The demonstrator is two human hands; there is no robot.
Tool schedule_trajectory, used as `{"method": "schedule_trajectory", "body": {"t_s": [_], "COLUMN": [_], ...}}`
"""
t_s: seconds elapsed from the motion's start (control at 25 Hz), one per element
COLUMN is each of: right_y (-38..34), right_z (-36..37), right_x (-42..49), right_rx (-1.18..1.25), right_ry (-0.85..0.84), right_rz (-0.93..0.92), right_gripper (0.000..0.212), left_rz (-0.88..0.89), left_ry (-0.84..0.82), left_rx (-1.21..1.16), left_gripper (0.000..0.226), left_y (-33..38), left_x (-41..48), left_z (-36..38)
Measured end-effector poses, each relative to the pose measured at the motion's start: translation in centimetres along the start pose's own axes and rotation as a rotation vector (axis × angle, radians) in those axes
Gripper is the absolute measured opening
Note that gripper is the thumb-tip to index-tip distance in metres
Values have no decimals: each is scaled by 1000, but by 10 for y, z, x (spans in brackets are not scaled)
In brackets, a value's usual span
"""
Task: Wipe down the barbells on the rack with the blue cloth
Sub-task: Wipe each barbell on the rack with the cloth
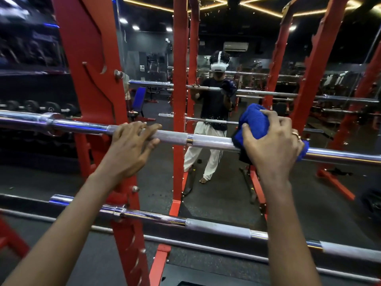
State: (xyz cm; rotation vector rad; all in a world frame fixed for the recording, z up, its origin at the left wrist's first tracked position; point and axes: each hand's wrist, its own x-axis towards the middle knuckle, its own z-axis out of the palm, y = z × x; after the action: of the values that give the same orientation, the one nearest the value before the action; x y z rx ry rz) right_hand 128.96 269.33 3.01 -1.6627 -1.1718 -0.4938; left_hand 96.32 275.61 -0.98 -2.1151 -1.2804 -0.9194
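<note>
Head cam – fwd/down, close on upper barbell (pixel 206 142)

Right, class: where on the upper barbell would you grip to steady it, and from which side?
Probably the knurled section of the barbell, left of its ring, from above: it lies level, knurling gives purchase, and the right hand holds the cloth farther right.
</note>
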Motion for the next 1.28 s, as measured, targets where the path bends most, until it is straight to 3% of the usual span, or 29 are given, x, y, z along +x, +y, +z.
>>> {"method": "schedule_trajectory", "body": {"t_s": [0.16,0.32,0.48,0.6,0.84,1.12,1.28], "right_y": [-53,-71,-28,-40,-100,-105,-133], "right_z": [24,32,15,22,51,62,91], "right_x": [-43,-56,-31,-40,-76,-82,-118], "right_rx": [-22,88,144,112,193,254,242], "right_ry": [-75,-132,-67,6,-81,128,147], "right_rz": [-249,-455,-256,-142,-377,-87,-224], "right_gripper": [53,54,55,53,53,57,59], "left_rz": [-43,-14,0,-23,-68,-71,-61], "left_ry": [40,-41,-85,-85,-66,-51,32], "left_rx": [33,11,75,78,136,7,63], "left_gripper": [44,47,52,54,49,55,51], "left_y": [-1,-10,-28,-25,-51,-113,-135], "left_x": [-4,-5,-12,-16,-19,-57,-53], "left_z": [3,-10,-20,-18,-37,-41,-41]}}
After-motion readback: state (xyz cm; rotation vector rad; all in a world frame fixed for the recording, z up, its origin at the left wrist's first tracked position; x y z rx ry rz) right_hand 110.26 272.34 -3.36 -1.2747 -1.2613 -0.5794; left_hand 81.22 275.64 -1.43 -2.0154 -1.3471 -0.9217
